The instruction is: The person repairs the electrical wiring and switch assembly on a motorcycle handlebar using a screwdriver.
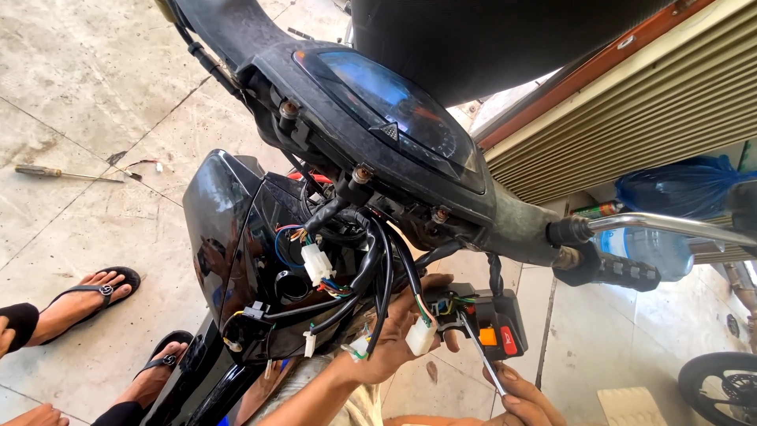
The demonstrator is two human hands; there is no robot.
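Down in the head view, a motor scooter stands with its front covers off, and both hands work at the handlebar switch box (487, 319), a black housing with an orange button and a red button, hanging loose below the bar. The left hand (398, 335) comes up from the bottom middle of the picture and is closed around the back of the switch box and its short bundle of coloured wires, with a white plug (420, 338) lying against the fingers. The right hand (527, 404) sits at the bottom edge, just right of the left, its fingers pinched on a thin metal tool (482, 355), a slim screwdriver or probe whose tip touches the switch box near its left side. The two hands are near each other but apart.

Above them the black instrument panel (394, 110) with its blue-tinted glass tilts across the middle of the frame, and the handlebar grip (627, 272) and chrome brake lever (670, 225) run off to the right. Black cables drop from under the panel; another white connector (317, 263) with coloured wires hangs in front of the glossy black body panel (221, 213).

On the tiled floor (79, 95) at the left lies a screwdriver (67, 174), well apart from the hands. Two feet in black sandals (91, 298) stand at the lower left. A blue plastic bag (682, 189) rests at the right by a ribbed metal shutter (631, 102).
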